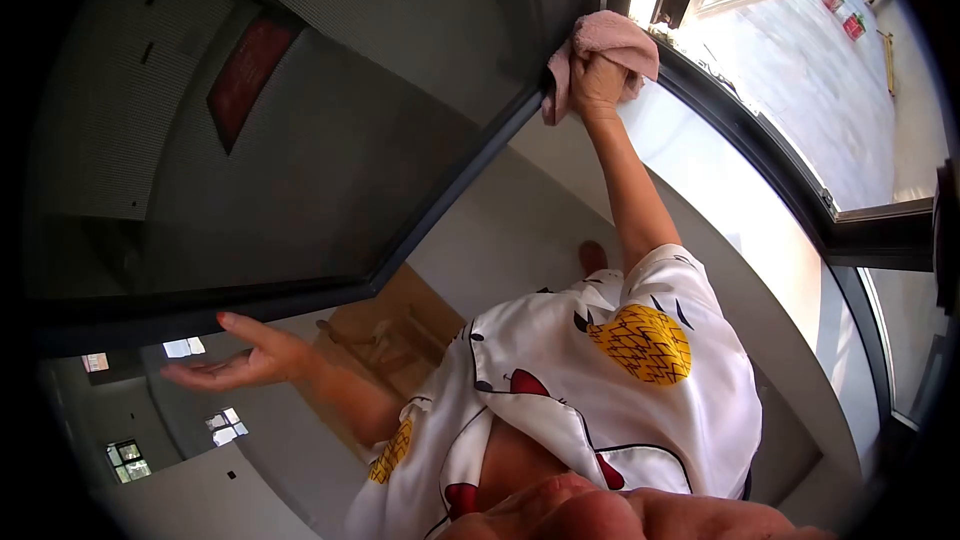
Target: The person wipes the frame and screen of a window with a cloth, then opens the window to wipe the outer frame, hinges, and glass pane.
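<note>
The right hand (pixel 597 86) grips a soft pink terry-textured cloth (pixel 612 34), its fingers closed into the folds and partly hidden by them. The cloth is located at the upper end of the slim black frame (pixel 457 193) that borders a large, dark, reflective panel (pixel 330 160), and it contacts the frame at that corner. The right arm is raised and extended. The left hand (pixel 250 355) holds nothing; its fingers are extended and the thumb is spread apart from them. It is positioned at the lower rail of the same frame, with the thumb tip right beside the rail; contact cannot be determined. To the right of the cloth, a dark fixed window frame (pixel 780 148) borders a bright opening, through which two small red-and-green containers (pixel 853 27) stand on a pale floor. The operator wears a white short-sleeved shirt (pixel 715 395) with yellow pineapple prints. A brown wood-coloured surface (pixel 372 308) lies below, between the panel and the shirt.
</note>
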`<action>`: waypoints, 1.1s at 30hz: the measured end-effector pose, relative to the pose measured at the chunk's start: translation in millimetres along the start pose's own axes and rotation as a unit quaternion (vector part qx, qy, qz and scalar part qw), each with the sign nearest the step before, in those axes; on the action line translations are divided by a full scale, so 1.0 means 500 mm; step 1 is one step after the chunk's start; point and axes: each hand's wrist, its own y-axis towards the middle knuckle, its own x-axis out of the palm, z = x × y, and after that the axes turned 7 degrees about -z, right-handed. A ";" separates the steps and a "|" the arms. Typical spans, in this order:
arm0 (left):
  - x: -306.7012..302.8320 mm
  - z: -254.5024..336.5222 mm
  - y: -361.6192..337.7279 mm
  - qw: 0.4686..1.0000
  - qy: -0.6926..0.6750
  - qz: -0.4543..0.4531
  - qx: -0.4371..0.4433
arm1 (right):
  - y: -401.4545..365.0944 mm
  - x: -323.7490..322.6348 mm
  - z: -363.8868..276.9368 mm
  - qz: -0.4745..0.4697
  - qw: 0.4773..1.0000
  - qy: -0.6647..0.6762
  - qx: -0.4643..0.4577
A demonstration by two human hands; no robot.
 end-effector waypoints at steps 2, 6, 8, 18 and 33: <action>-0.016 -0.027 -0.004 0.973 -0.151 -0.015 -0.173 | -0.030 0.026 0.005 0.027 0.999 0.021 -0.012; 0.002 -0.042 -0.010 0.878 -0.381 -0.067 -0.283 | -0.012 -0.002 -0.013 -0.048 0.997 0.033 0.041; 0.008 -0.037 -0.012 0.869 -0.366 -0.054 -0.330 | -0.025 0.012 -0.012 -0.043 0.996 -0.077 0.027; 0.042 -0.032 -0.025 0.884 -0.340 -0.045 -0.318 | -0.222 -0.002 -0.201 -0.164 0.962 0.219 -0.011; 0.039 -0.049 -0.035 0.921 -0.261 -0.046 -0.284 | 0.054 -0.042 -0.057 -0.030 0.997 0.022 0.065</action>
